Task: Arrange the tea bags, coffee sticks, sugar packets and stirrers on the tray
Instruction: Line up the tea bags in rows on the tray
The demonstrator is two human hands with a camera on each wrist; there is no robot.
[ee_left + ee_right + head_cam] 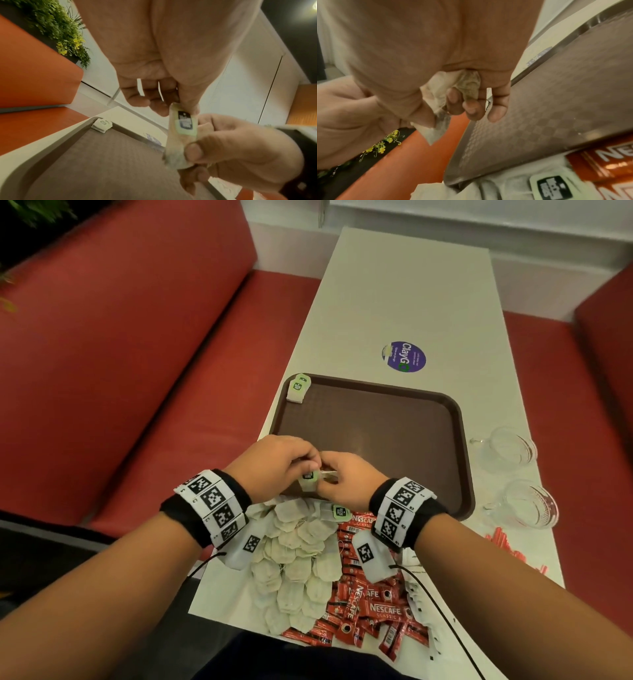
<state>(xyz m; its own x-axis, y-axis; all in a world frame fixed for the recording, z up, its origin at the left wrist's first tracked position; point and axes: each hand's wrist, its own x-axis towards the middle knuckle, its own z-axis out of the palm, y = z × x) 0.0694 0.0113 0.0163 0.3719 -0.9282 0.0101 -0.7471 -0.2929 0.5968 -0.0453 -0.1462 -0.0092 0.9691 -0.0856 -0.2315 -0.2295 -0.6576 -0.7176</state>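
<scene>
- Table (411,285): long, white, set between red bench seats (120,337); a round purple sticker (404,356) lies just beyond the tray.
- Glass cups (510,451): two, clear, on the table right of the tray.
- Stirrers (503,539): red, scattered at the table's right edge, near side.
- Tray (428,419): brown, mostly bare; a small stack of tea bags (298,388) sits in its far left corner.
- Loose tea bags (298,559): heaped on the table nearer than the tray, under both wrists.
- Coffee sticks (373,607): red, piled right of that heap.
- Held tea bag (178,136): above the tray's near edge, between the two hands, green tag showing.
- Left hand (274,460): fingers curled, thumb and fingertips pinching the bag's top.
- Right hand (346,477): fingers curled round the same bag, crumpled paper in the palm.
</scene>
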